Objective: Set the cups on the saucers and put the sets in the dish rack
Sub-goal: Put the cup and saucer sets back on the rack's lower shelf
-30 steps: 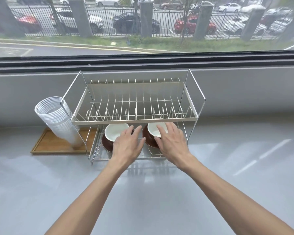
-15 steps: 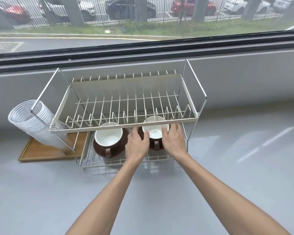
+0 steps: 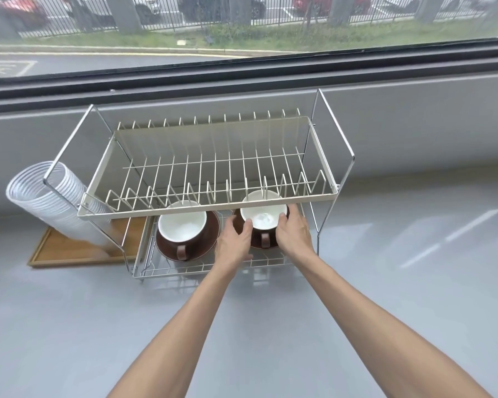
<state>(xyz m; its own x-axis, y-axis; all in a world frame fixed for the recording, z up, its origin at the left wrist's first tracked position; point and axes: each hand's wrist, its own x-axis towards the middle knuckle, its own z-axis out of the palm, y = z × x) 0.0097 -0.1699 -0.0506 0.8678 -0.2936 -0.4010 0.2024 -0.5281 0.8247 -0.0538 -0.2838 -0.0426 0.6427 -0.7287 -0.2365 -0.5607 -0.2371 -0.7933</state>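
Both hands reaching under the upper tier of the dish rack (image 3: 207, 206), into the lower shelf. Left hand (image 3: 233, 245) and right hand (image 3: 294, 234) cupped on either side of the right cup (image 3: 263, 218), fingers (image 3: 247, 225) curled partway around its white rim and brown wall, touching it rather than clamped tight. Right cup sitting upright on its saucer (image 3: 239, 225), handle turned toward the camera, the set resting on the lower wire shelf. Probably held from both sides so that cup and saucer shift together and stay centred, clear of the low upper tier. Left cup (image 3: 182, 225) upright on its own brown saucer (image 3: 210, 239) just beside, untouched, handle also forward. Both sets thus in the rack already; task judged nearly finished, only a last nudge or a release left. Stack of clear plastic cups (image 3: 49, 199) leaning on a wooden tray (image 3: 69, 251) to the left of the rack, on the grey worktop (image 3: 385, 282).

Compared with a second ago: then one hand over each set, now both gathered on the right one; half a second ago already there, now closed in nearer the rim
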